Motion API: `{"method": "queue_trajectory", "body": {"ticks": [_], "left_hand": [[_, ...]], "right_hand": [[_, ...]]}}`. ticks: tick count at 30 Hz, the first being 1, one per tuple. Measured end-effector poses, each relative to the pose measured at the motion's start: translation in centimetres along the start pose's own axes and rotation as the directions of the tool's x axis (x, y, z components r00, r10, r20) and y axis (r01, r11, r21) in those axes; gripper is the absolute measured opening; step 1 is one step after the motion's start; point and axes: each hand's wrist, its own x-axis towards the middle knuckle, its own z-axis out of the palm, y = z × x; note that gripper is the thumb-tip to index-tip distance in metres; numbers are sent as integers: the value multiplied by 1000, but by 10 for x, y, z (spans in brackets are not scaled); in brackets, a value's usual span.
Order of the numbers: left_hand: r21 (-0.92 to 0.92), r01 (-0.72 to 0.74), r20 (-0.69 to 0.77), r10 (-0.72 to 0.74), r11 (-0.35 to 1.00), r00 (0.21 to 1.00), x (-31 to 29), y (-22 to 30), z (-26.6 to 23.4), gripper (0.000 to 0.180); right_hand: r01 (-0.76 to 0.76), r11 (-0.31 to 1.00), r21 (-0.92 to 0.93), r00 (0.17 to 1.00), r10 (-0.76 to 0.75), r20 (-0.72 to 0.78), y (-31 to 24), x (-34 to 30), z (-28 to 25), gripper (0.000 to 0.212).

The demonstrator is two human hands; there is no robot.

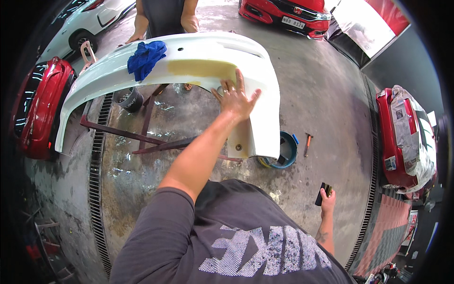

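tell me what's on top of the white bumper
A crumpled blue cloth lies on the white bumper, and the person's left hand is spread on its surface beside a tan patch. What the cloth and hand cover can't be seen.

Under the left hand (235, 100), the long, curved white car bumper (201, 51) looked like plastic, smooth and glossy; the broad yellowish patch (201, 69) by its fingertips was matt. Left of that touch, the crumpled blue cloth (145, 57) looked soft, dull. In the right hand's (327, 199) grip, the small black block (320, 195) was too small to judge. Left of that grip, the grey concrete floor (326, 118) was rough, stained.
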Motion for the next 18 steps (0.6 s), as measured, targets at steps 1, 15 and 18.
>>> {"method": "queue_trajectory", "body": {"ticks": [1,15,18], "left_hand": [[21,1,-46,0,1000,999,11,-5,-4,119],[-141,-289,187,312,947,931,-48,-20,-19,120],[-148,-357,221,383,922,897,-55,-43,-14,116]], "right_hand": [[-4,1000,4,1000,4,1,-3,2,0,39],[189,944,-272,971,-221,-92,-126,-36,85,43],[434,811,-392,883,-470,4,-218,-40,128,39]]}}
